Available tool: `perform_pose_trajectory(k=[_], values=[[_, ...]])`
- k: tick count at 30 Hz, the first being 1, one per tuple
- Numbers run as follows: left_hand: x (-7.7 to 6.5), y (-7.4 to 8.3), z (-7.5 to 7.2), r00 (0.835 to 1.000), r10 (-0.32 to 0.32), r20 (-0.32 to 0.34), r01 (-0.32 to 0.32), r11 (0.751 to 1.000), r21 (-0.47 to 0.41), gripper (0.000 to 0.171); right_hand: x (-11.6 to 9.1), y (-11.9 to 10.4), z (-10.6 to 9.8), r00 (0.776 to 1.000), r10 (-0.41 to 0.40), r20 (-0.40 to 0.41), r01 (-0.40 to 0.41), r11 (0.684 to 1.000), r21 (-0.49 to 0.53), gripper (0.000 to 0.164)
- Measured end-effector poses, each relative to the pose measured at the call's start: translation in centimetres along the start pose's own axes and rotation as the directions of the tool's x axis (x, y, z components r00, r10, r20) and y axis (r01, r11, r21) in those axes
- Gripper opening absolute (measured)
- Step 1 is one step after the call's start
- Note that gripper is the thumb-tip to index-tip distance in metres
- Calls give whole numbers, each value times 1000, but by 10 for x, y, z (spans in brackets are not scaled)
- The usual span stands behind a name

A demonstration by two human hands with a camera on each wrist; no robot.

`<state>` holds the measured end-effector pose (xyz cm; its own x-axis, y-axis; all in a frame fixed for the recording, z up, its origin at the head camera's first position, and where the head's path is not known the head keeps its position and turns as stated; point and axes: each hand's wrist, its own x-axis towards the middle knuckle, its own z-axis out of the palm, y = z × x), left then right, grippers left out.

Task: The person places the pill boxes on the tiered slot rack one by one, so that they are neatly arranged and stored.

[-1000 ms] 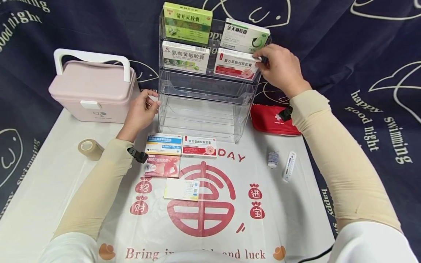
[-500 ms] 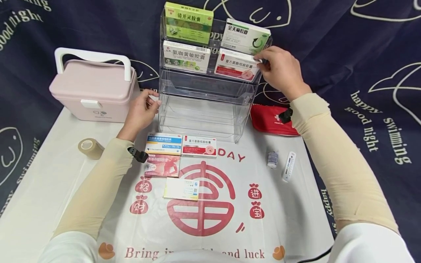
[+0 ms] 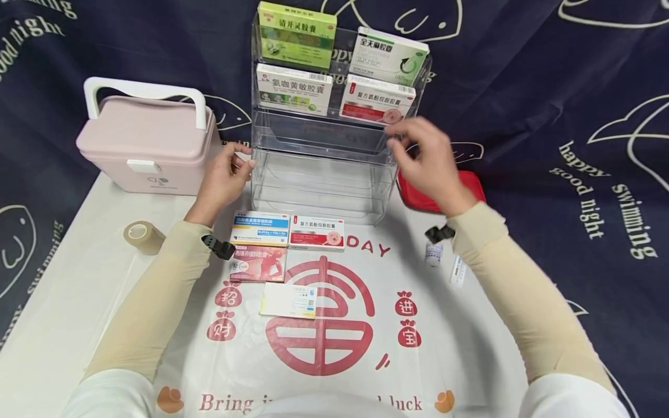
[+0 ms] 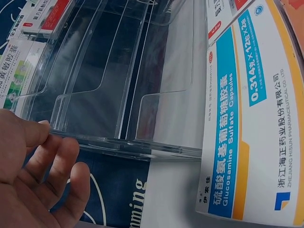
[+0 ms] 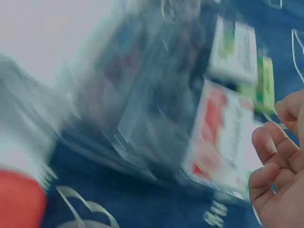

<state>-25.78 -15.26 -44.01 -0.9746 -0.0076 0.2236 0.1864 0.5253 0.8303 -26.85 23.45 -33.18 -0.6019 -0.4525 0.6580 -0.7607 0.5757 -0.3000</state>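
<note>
A clear plastic display rack (image 3: pixel 321 174) stands at the back of the table. My left hand (image 3: pixel 226 174) pinches its left side edge between thumb and fingers, as the left wrist view shows at the rack's rim (image 4: pixel 109 142). My right hand (image 3: pixel 425 159) hangs in front of the rack's right side with loosely bent fingers and holds nothing. Four pockets bear medicine boxes: a green box (image 3: pixel 298 36) and a white-green box (image 3: pixel 389 57) on top, a white box (image 3: pixel 294 90) and a red-white box (image 3: pixel 377 100) below. The lower tiers hold no boxes.
A blue-white box (image 3: pixel 260 228), a second red-white box (image 3: pixel 316 232), a pink box (image 3: pixel 258 263) and a pale box (image 3: pixel 288 300) lie in front. Around them are a pink case (image 3: pixel 148 139), a bandage roll (image 3: pixel 143 237), a red pouch (image 3: pixel 473 184), a vial (image 3: pixel 434 254) and a thermometer strip (image 3: pixel 457 273).
My right hand has left the red-white box in the second tier and moved down and to the left. The box stays in its pocket. My left hand remains at the rack's edge.
</note>
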Motion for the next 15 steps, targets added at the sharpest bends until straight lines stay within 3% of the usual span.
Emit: perform_pose_trajectory(k=[2,4,7,9,11,15], values=[[-1,-1,-1,1000,-1,-4,1,1000,3,24,-24,-8,18,997,50,66,-56,995,82,18],[-1,-2,-1,1000,8,-11,-8,1000,2,24,-50,-15,39,974,142,175,-166,977,133,18],[0,-2,-1,1000,27,-16,-27,1000,-9,23,-89,-24,70,886,298,355,-360,925,122,20],[0,-2,0,999,28,-18,-28,999,-16,23,-110,-27,89,824,370,428,-438,897,68,20],[0,-2,1,1000,19,-16,-20,1000,-18,23,-126,-28,104,788,428,442,-484,875,15,19],[0,-2,1,1000,5,-11,-6,1000,-15,23,-144,-31,121,779,501,376,-524,851,-49,23]])
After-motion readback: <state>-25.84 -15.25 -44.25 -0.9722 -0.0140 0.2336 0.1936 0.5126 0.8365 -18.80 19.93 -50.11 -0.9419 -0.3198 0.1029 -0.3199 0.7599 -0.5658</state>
